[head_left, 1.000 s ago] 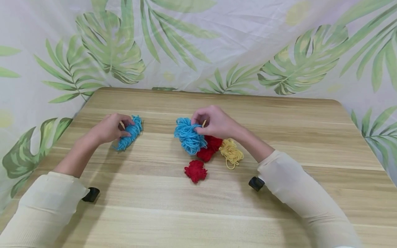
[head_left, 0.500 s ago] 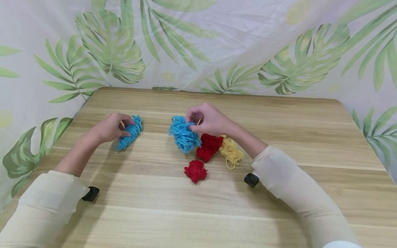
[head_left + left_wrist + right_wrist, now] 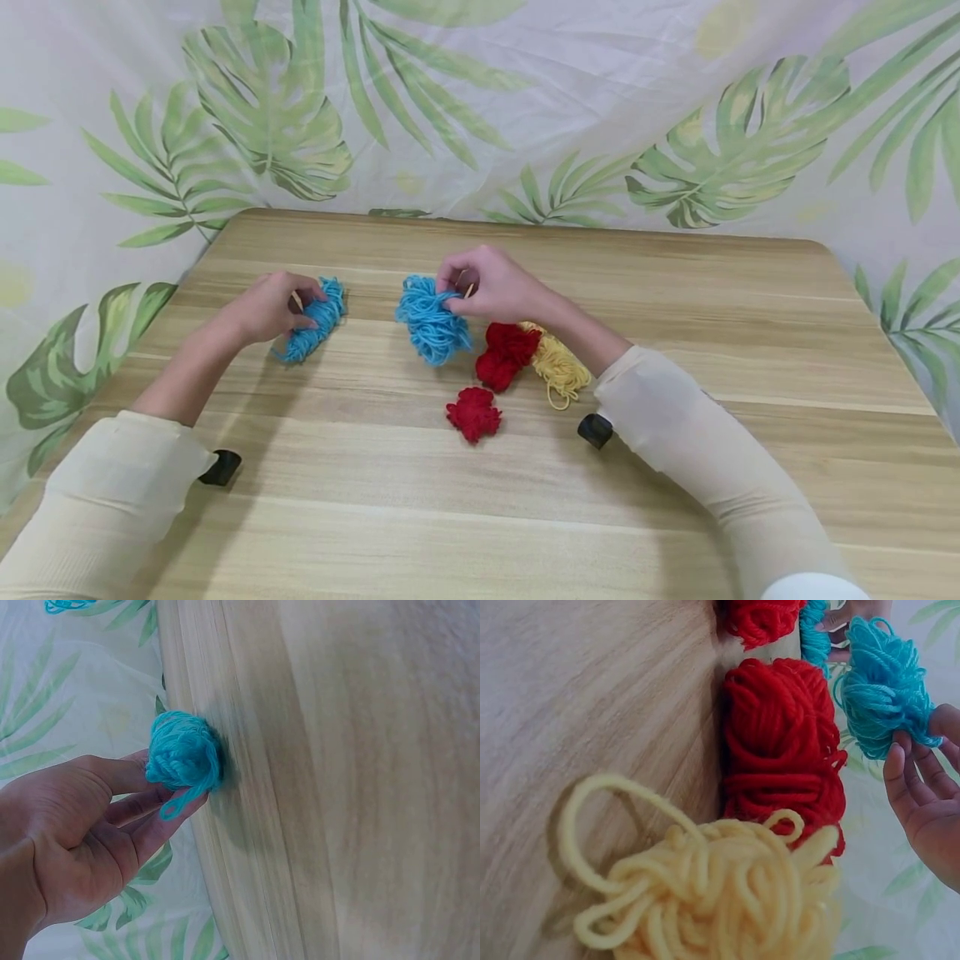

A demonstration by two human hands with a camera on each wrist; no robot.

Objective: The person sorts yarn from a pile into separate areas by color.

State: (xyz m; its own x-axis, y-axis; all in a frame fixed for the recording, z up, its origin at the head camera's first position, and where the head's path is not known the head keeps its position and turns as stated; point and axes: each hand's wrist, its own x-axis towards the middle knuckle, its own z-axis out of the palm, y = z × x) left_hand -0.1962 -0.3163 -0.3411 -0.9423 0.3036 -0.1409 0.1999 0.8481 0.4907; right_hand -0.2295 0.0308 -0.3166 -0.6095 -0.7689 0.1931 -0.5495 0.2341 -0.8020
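My left hand pinches a narrow blue yarn bundle at the left part of the table; the left wrist view shows this blue bundle end-on between thumb and fingers. My right hand pinches a looser, loopy blue yarn bundle by its right edge, raised over the middle of the table. In the right wrist view that loopy bundle hangs from the fingertips, apart from the red yarn. Behind it, part of my left hand shows at the other blue bundle.
A larger red yarn bundle lies against a yellow yarn bundle below my right wrist. Nearer the front sits a smaller red bundle. A leaf-patterned cloth hangs behind the wooden table.
My right hand has moved left with the loopy blue yarn bundle, away from over the larger red bundle, which shows more fully now. My left hand stays in place.
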